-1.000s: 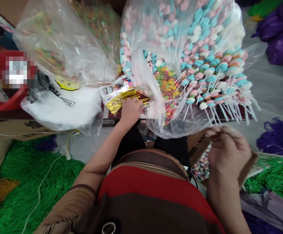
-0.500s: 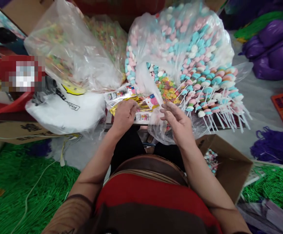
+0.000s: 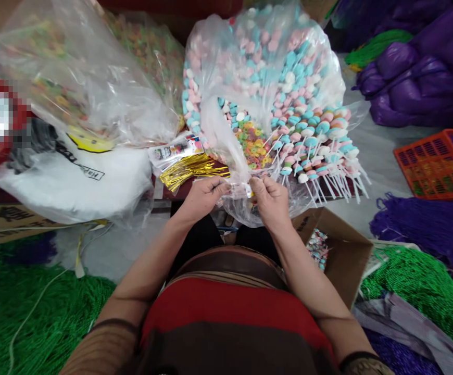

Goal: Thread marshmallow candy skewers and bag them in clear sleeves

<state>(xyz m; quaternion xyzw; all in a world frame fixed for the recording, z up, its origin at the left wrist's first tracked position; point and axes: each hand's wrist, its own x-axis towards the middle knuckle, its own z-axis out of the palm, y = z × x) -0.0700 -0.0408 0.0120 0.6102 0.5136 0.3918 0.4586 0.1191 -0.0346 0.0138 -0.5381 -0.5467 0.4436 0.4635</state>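
Both of my hands are close together over the table's front edge. My left hand (image 3: 206, 197) pinches one end of a small clear printed bag (image 3: 239, 190), and my right hand (image 3: 271, 200) grips its other end. Fingers cover part of the bag. Left of them lies a bundle of gold twist ties (image 3: 190, 171), below a stack of printed bags (image 3: 177, 150). Just beyond my right hand, ring-shaped gummy candies (image 3: 253, 143) sit in an opened plastic bag. To the right lies a pile of candy skewers (image 3: 316, 143) on white sticks.
A large bag of pink, blue and white candies (image 3: 265, 57) stands behind. Bags of ring candies (image 3: 66, 67) and a white plastic bag (image 3: 93, 179) are at left. Below right is a cardboard box (image 3: 343, 255) with wrapped pieces; an orange crate (image 3: 437, 166) stands farther right.
My right hand, fingers apart before, has closed on the printed bag. Both hands have come nearer each other, off the gold twist ties. The whole view has shifted to the right.
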